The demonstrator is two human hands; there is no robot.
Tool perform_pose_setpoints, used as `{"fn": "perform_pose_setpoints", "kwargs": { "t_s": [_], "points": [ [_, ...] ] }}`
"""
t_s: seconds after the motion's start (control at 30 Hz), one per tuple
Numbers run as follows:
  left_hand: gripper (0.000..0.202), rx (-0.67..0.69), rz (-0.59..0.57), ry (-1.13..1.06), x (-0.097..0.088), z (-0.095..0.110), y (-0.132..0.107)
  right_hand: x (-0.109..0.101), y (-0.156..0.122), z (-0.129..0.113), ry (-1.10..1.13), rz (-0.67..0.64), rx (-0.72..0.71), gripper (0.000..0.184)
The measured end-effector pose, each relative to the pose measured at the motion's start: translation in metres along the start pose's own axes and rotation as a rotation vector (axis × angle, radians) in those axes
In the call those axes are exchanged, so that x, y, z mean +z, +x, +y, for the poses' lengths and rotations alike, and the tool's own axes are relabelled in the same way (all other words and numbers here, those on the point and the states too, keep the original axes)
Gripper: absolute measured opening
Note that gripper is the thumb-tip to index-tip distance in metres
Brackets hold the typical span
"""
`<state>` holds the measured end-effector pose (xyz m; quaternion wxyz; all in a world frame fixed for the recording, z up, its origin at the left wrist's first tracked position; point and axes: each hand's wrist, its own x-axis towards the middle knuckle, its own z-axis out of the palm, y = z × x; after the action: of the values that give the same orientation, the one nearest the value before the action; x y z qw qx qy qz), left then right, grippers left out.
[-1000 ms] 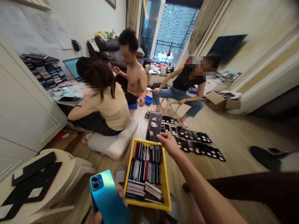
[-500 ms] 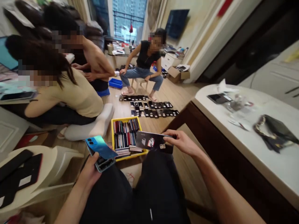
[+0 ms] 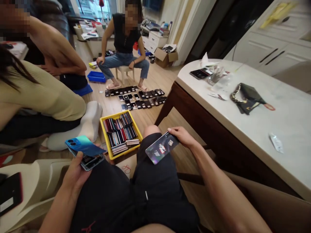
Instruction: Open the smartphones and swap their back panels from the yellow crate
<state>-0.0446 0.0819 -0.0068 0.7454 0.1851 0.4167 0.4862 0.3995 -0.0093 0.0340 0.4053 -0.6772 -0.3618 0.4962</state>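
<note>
My left hand (image 3: 77, 174) is closed around a blue smartphone (image 3: 85, 146). Its shiny back cover is partly lifted off, so the dark insides show along the lower edge. Over my right thigh, my right hand (image 3: 182, 136) pinches a dark glossy smartphone (image 3: 157, 152) by its upper right end. Its back faces up, with a camera block and a few stickers on it. Between and beyond my knees a yellow crate (image 3: 107, 142) stands on the floor, packed with rows of upright phones and two flat stacks at the near end.
Rows of phones (image 3: 145, 103) lie on the floor before a seated person (image 3: 123, 38). Two more people sit at left. A white table (image 3: 243, 129) at right bears a dark bag (image 3: 247, 97) and a phone (image 3: 200, 73). A cream stool (image 3: 41, 181) holds dark devices.
The view has swung right and down. My right hand has turned the dark phone from nearly level to slanting, lower end toward the left. The blue phone stays in my left hand.
</note>
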Motion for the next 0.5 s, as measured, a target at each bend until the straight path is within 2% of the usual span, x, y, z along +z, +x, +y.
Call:
{"fn": "perform_pose_setpoints", "kwargs": {
  "t_s": [0.23,0.37,0.5],
  "points": [
    [0.072,-0.003,-0.059,0.013,-0.007,0.0,0.002,0.003,0.019,0.003,-0.05,-0.121,0.049,0.059],
    [0.059,0.013,-0.011,0.001,-0.004,0.0,0.001,0.005,0.023,0.002,-0.05,-0.151,0.053,0.059],
    [0.059,0.006,0.005,0.028,0.002,0.0,-0.001,0.006,0.018,-0.002,-0.007,-0.221,0.054,0.047]
  ]
}}
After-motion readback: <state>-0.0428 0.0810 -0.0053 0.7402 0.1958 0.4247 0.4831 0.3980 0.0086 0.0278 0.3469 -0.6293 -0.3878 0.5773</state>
